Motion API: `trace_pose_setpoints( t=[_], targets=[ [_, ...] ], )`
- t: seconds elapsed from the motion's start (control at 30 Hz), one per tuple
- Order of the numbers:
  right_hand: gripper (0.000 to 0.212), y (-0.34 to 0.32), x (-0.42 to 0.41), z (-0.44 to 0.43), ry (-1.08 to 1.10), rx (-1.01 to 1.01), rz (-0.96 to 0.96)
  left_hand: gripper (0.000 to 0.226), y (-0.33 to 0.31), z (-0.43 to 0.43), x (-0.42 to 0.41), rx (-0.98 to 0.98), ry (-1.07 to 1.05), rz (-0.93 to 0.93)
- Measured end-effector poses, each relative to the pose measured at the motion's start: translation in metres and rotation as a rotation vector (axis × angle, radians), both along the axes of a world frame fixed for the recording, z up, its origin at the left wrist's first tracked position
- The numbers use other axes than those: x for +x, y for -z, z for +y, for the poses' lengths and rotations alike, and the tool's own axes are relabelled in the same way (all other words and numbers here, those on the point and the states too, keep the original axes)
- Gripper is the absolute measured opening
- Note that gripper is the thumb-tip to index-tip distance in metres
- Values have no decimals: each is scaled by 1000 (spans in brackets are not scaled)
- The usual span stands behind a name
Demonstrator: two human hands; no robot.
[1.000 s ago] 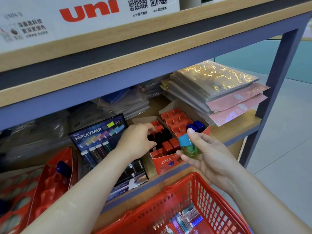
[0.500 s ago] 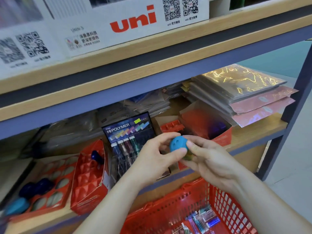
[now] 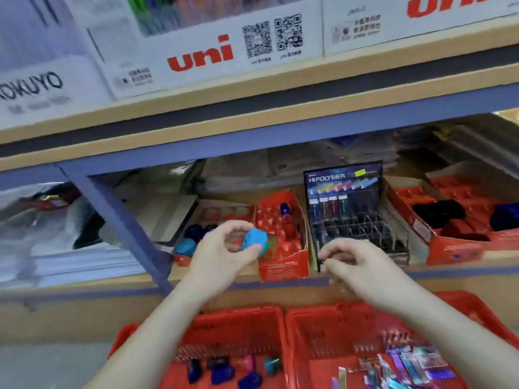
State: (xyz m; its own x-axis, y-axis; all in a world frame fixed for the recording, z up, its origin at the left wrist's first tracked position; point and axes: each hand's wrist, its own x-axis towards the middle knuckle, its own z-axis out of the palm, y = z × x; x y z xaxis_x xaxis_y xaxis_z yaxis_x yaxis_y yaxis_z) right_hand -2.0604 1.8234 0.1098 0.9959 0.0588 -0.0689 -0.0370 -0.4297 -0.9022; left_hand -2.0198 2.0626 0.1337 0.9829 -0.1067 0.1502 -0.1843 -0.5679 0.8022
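Observation:
My left hand [image 3: 222, 254] pinches a small round light-blue item [image 3: 254, 241] between thumb and fingers, in front of the lower shelf. It hovers before a red display carton [image 3: 283, 265] with one blue piece standing in it. To the left lies a flat red tray [image 3: 222, 213] with a similar light-blue piece [image 3: 185, 246] and dark blue ones. My right hand [image 3: 351, 262] hangs apart to the right, fingers loosely curled and holding nothing, in front of a black HI-POLYMER lead display [image 3: 344, 203].
Two red shopping baskets stand below: the left basket [image 3: 233, 321] holds several small coloured pieces, the right basket [image 3: 323, 346] holds packaged items. A red carton [image 3: 455, 248] with dark pieces sits at right. A blue shelf post [image 3: 120, 226] slants at left. White uni boxes [image 3: 202, 54] line the upper shelf.
The view has swung left. The light-blue item has passed from both hands to my left hand alone. My right hand let go and moved off to the right.

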Motion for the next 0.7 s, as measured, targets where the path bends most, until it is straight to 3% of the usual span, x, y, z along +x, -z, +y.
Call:
trace_pose_setpoints(
  t=[0.27, 0.47, 0.6, 0.7],
  targets=[
    [31, 7, 41, 118, -225, -391, -273, 42, 4, 104, 60, 425, -288, -119],
    [38, 25, 71, 173, -365, -646, -186, 46, 39, 114, 83, 604, -94, -59],
    [62, 48, 79, 191, -332, -785, -45, 49, 52, 114, 91, 674, -50, -45],
    [64, 61, 82, 199, -280, -823, -22, 51, 56, 112, 97, 730, -6, -71]
  ],
)
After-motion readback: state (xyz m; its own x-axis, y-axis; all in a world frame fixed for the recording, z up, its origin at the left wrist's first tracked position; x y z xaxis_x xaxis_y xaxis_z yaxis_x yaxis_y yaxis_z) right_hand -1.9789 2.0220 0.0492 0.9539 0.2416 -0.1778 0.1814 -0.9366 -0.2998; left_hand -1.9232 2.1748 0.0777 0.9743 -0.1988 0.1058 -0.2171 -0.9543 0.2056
